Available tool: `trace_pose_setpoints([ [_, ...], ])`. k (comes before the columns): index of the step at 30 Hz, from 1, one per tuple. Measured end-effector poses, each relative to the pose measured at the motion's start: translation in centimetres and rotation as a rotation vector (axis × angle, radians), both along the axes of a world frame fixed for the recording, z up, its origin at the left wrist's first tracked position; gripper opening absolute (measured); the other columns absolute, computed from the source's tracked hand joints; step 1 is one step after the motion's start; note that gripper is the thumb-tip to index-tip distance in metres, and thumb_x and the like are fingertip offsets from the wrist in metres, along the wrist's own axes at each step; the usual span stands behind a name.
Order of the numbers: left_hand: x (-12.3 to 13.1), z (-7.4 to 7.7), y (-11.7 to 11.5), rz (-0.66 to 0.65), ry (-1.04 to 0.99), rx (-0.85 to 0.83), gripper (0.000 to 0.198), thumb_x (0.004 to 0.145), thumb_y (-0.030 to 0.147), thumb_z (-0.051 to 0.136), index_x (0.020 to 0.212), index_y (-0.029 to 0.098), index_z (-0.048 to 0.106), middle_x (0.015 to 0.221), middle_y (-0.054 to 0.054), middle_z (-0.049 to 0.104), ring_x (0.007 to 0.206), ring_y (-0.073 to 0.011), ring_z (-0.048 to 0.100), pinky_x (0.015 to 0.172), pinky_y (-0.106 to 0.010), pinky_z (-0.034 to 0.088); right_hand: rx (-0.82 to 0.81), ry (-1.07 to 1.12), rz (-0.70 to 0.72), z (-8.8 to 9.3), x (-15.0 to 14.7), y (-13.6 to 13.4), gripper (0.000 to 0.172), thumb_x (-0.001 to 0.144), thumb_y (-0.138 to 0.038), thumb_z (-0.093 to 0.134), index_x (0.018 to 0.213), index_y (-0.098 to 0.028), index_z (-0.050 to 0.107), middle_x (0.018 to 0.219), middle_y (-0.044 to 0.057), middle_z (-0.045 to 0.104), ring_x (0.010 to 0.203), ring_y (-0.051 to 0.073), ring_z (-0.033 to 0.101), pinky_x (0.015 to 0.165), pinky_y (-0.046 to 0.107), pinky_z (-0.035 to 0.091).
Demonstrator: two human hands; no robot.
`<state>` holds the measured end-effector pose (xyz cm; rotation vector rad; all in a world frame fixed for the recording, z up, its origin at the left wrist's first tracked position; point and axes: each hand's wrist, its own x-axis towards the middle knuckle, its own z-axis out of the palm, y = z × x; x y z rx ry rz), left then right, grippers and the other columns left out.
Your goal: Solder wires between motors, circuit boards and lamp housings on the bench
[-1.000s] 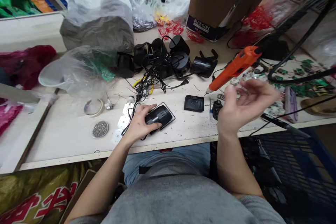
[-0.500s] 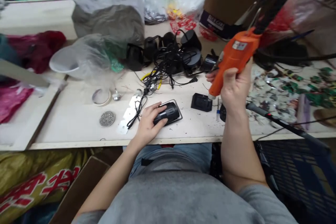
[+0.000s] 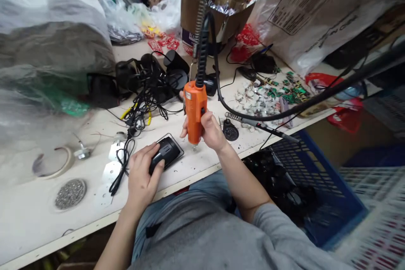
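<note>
My left hand (image 3: 144, 173) is closed around a black plastic housing (image 3: 166, 152) with a thin wire frame at its far end, and holds it on the bench near the front edge. Gripped in my right hand (image 3: 211, 130) is an orange electric screwdriver (image 3: 194, 109), upright with its tip pointing down. That tip is just right of the housing, apart from it, above the bench top. A black cord (image 3: 120, 173) lies left of my left hand on flat white plates (image 3: 110, 171). Further left stands a round dish of small screws (image 3: 71, 194).
Tangled black devices and cords (image 3: 152, 80) lie behind the housing. A soldering iron (image 3: 262, 126) rests in a coiled holder at right, near small white and green parts (image 3: 268, 93). A roll of tape (image 3: 53, 162) and large plastic bags stand left. A blue crate (image 3: 329, 185) sits below the bench.
The view has turned to the right. My right hand has brought the orange screwdriver closer to the black housing and turned it upright. My left hand still holds the housing.
</note>
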<state>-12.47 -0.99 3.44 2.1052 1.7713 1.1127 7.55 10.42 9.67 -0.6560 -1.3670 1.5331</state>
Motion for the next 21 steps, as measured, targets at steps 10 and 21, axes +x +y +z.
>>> trace_pose_setpoints([
  [10, 0.1, -0.6, 0.4, 0.021, 0.077, 0.086, 0.052, 0.091, 0.052, 0.069, 0.129, 0.018, 0.057, 0.123, -0.015, 0.069, 0.114, -0.0318, 0.063, 0.099, -0.047, 0.047, 0.015, 0.121, 0.044, 0.9, -1.5, -1.4, 0.096, 0.073, -0.100, 0.039, 0.114, -0.018, 0.067, 0.061, -0.001, 0.055, 0.050, 0.015, 0.052, 0.046, 0.028, 0.044],
  [21, 0.5, -0.6, -0.1, 0.062, -0.062, -0.067, 0.056, 0.076, 0.036, 0.085, 0.123, 0.020, 0.060, 0.128, -0.012, 0.069, 0.121, -0.0310, 0.063, 0.106, -0.050, 0.045, 0.102, 0.227, 0.024, 0.6, -1.8, -4.1, 0.085, 0.073, -0.094, 0.051, 0.115, -0.023, 0.074, 0.058, 0.003, 0.060, 0.043, 0.019, 0.051, 0.042, 0.034, 0.043],
])
